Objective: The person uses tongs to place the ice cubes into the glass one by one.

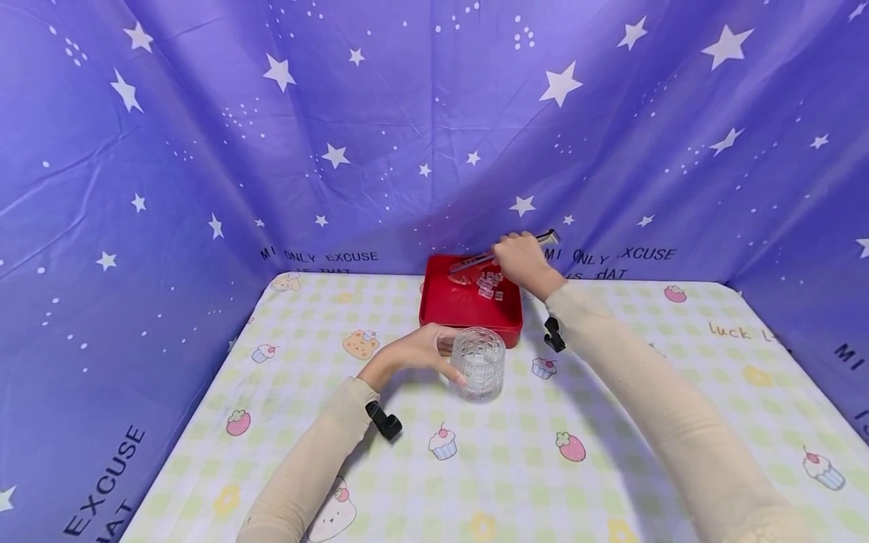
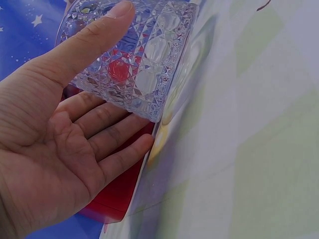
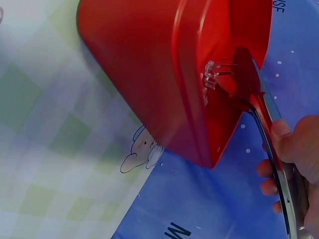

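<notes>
A clear cut-pattern glass (image 1: 478, 369) stands upright on the table in the head view. My left hand (image 1: 421, 351) holds it from the left; in the left wrist view the thumb lies across the patterned wall and the other fingers reach behind. Behind the glass is a red tray (image 1: 441, 305) with small clear cubes (image 1: 487, 285) clustered at its right side. My right hand (image 1: 521, 260) grips metal tongs (image 3: 276, 164) over the tray's far side. Their arms are spread, with a tined end near the cubes; whether they touch is unclear.
A checked tablecloth (image 1: 502, 483) printed with cupcakes and strawberries covers the table. Purple starry curtain (image 1: 380, 136) hangs right behind the tray and along both sides. Black wrist straps (image 1: 384, 421) sit on both sleeves.
</notes>
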